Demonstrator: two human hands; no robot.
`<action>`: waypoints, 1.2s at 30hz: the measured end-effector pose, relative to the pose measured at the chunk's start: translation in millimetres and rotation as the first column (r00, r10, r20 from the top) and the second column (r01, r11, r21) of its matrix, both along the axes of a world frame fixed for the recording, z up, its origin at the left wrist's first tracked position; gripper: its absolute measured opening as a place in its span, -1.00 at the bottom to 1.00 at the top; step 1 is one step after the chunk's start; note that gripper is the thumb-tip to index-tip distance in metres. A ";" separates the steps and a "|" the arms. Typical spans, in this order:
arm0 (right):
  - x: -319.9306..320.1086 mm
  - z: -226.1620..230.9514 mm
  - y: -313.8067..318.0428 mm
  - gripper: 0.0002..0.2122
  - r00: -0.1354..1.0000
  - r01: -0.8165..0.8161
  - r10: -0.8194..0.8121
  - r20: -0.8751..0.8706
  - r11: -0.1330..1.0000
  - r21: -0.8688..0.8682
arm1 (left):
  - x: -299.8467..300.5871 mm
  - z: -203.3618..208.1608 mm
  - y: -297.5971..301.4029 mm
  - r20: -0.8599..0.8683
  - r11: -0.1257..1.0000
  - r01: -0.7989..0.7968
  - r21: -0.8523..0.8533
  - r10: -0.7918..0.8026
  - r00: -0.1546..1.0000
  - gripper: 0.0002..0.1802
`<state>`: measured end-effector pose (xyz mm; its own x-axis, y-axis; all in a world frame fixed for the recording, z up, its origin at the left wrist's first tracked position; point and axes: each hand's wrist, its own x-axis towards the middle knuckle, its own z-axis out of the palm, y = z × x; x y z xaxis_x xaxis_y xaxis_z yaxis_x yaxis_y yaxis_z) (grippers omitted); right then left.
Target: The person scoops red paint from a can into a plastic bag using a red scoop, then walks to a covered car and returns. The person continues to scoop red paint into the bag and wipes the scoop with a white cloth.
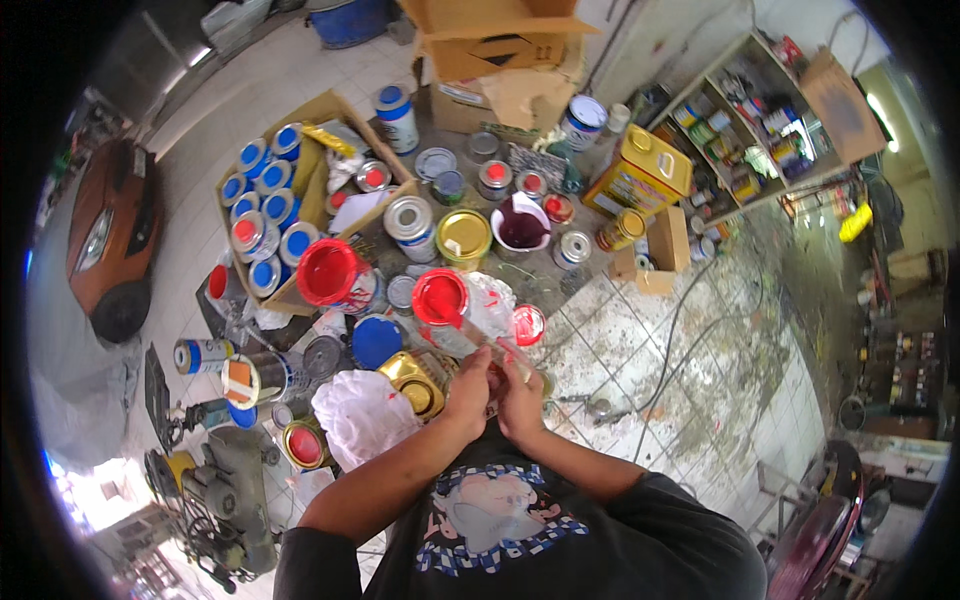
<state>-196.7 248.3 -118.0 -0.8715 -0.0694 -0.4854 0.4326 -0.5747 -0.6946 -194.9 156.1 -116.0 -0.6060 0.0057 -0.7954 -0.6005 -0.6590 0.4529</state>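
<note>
My left hand (470, 391) and my right hand (519, 398) are close together in front of my chest. Both are closed around a flat paint stirring stick (477, 335), which slants up and to the left. Red paint coats its far end, which reaches the near rim of an open can of red paint (438, 293). Crumpled clear plastic (491, 305) lies against that can's right side. Just left of my left hand stands a gold rectangular tin (412, 386), beside a bundled white cloth (366, 418). The fingers partly hide the stick's near end.
Left of the can stand a larger open red paint can (328, 272) and a cardboard box (352, 228) of blue-lidded cans. A tub of dark maroon paint (521, 226), a gold-lidded can (464, 235) and a yellow tin (640, 172) stand beyond. A hose (672, 350) crosses the stained tiles at right.
</note>
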 end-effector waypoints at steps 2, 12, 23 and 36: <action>7.4 -8.4 9.0 -0.62 0.986 -0.127 0.139 -0.092 0.984 0.123 | -10.1 17.5 6.2 0.048 0.994 0.001 -0.108 0.005 0.999 -0.80; -40.0 -116.6 102.7 -0.56 0.822 0.140 0.538 -0.187 0.128 0.982 | -13.7 32.1 -2.4 0.018 0.996 -0.042 -0.073 0.043 0.999 -0.85; -58.1 -147.2 99.1 -0.49 0.754 0.162 0.655 -0.056 -0.103 0.981 | -11.1 44.7 -2.9 0.067 0.996 -0.043 -0.077 0.049 0.997 -0.88; -66.5 -141.6 98.8 -0.55 0.731 0.155 0.682 -0.010 -0.152 0.976 | -1.6 33.4 -4.0 0.018 0.997 -0.076 -0.001 0.076 0.997 -0.81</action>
<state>-263.2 347.1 -259.6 -0.9705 -0.2365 0.0461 -0.2340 0.8794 -0.4147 -196.5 152.1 -82.7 -0.5904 -0.0407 -0.8061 -0.5564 -0.7029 0.4430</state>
